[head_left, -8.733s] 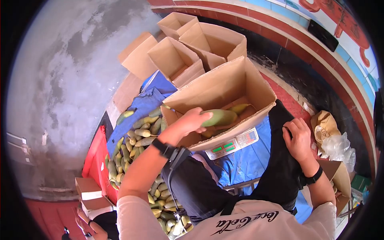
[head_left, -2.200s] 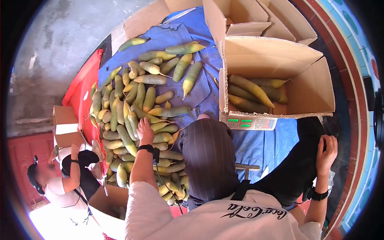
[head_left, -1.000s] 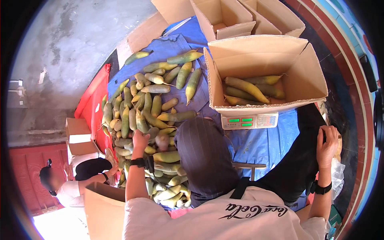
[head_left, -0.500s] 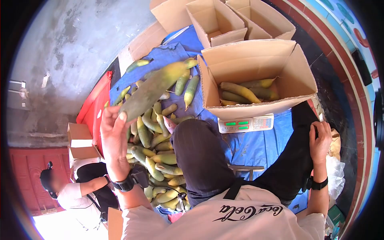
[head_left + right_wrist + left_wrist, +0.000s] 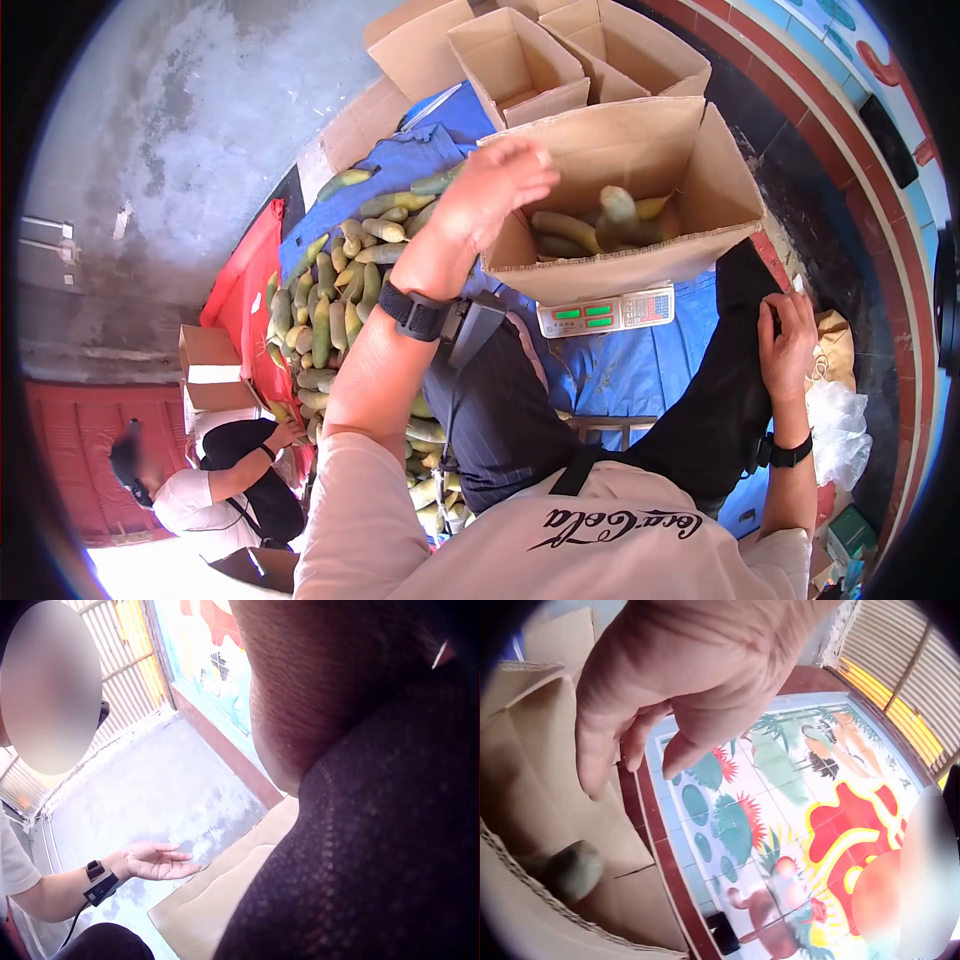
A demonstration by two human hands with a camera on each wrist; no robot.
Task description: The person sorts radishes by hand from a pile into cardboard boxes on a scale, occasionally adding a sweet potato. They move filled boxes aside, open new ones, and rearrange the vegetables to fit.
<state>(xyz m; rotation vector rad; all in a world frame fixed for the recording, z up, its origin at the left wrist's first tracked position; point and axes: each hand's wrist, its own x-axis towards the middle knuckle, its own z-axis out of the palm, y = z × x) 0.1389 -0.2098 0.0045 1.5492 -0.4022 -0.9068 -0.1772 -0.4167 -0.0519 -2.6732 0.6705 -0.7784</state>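
My left hand (image 5: 500, 190) hangs over the left rim of a cardboard box (image 5: 640, 262) with its fingers spread and nothing in them. In the left wrist view that hand (image 5: 682, 682) also shows bare, its fingers pointing down into the box. Inside the box a green radish (image 5: 618, 208) stands tilted and slightly blurred among several other radishes (image 5: 563, 229). Under the box, a digital scale (image 5: 606, 312) shows lit green displays. My right hand (image 5: 788, 340) rests on the right knee, fingers loosely bent, holding nothing.
A heap of green radishes (image 5: 335, 300) covers the blue tarp (image 5: 620, 375) left of my legs. More open cardboard boxes (image 5: 520, 65) stand behind the filled one. Another person (image 5: 215, 490) sits at the lower left. Clear plastic bags (image 5: 838, 425) lie at the right.
My left hand has picked a large radish from the heap, carried it right to the box and let it go inside. My right hand has stayed on the knee.
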